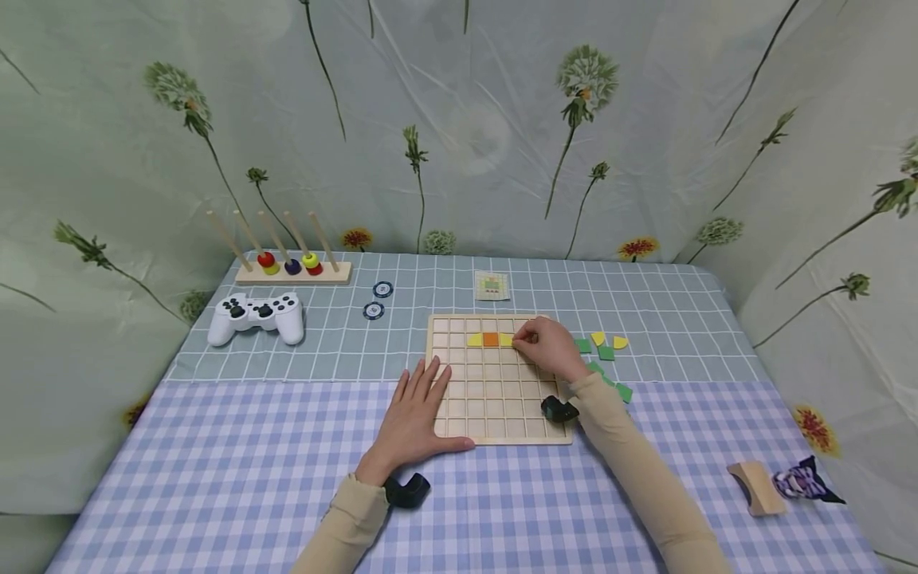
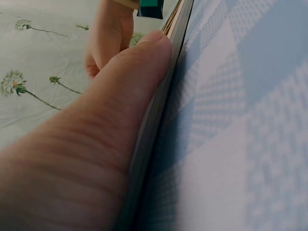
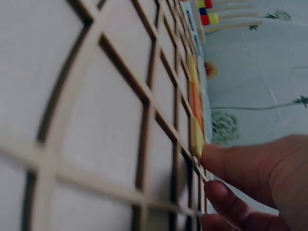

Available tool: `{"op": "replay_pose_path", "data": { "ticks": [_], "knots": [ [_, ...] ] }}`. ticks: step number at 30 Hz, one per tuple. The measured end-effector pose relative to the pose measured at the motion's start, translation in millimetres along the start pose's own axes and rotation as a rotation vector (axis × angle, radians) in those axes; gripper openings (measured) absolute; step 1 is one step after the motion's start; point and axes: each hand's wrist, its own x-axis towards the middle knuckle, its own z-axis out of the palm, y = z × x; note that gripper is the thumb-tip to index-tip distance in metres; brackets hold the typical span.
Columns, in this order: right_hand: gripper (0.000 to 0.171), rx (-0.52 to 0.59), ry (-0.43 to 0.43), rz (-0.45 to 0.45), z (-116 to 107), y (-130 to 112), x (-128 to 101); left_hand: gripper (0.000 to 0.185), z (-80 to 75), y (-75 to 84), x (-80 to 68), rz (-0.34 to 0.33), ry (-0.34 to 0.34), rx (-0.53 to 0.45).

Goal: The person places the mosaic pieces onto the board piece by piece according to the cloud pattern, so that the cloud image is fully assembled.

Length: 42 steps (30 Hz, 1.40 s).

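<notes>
A wooden grid board lies on the checked tablecloth. In its second row sit a yellow piece, an orange piece and another yellow piece side by side. My right hand has its fingers curled, and its fingertips pinch the right-hand yellow piece in its cell. My left hand lies flat with straight fingers on the board's left edge, its thumb pressed along the board's side.
Several loose green and yellow pieces lie right of the board. A white game controller, a peg rack with rings, two chips and a card sit farther back. A wooden block and a striped toy lie near right.
</notes>
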Motion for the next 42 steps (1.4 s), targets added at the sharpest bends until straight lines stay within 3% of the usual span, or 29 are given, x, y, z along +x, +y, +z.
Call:
{"op": "replay_pose_path", "data": {
  "ticks": [4,11,21,29,37,42],
  "knots": [
    [0.009,0.046,0.018,-0.006,-12.3,8.1,-9.5,0.117,0.7,0.6,-0.3,0.003,0.003,-0.006],
    [0.016,0.043,0.130,0.038,-42.3,31.4,-23.9,0.116,2.0,-0.9,-1.3,0.032,0.042,-0.016],
    [0.017,0.002,0.241,0.190,-73.0,69.8,-43.4,0.117,2.7,-2.0,0.6,0.024,0.020,-0.015],
    [0.024,-0.069,0.151,0.324,-85.3,88.2,-51.6,0.117,3.6,-2.5,0.0,0.026,0.021,-0.010],
    [0.033,-0.079,0.055,0.389,-88.7,96.9,-54.3,0.116,1.6,-1.6,-0.7,0.025,0.027,-0.025],
    [0.033,-0.088,0.051,0.427,-86.6,96.9,-54.9,0.116,2.1,-1.9,0.1,0.030,0.035,-0.015]
  ]
}}
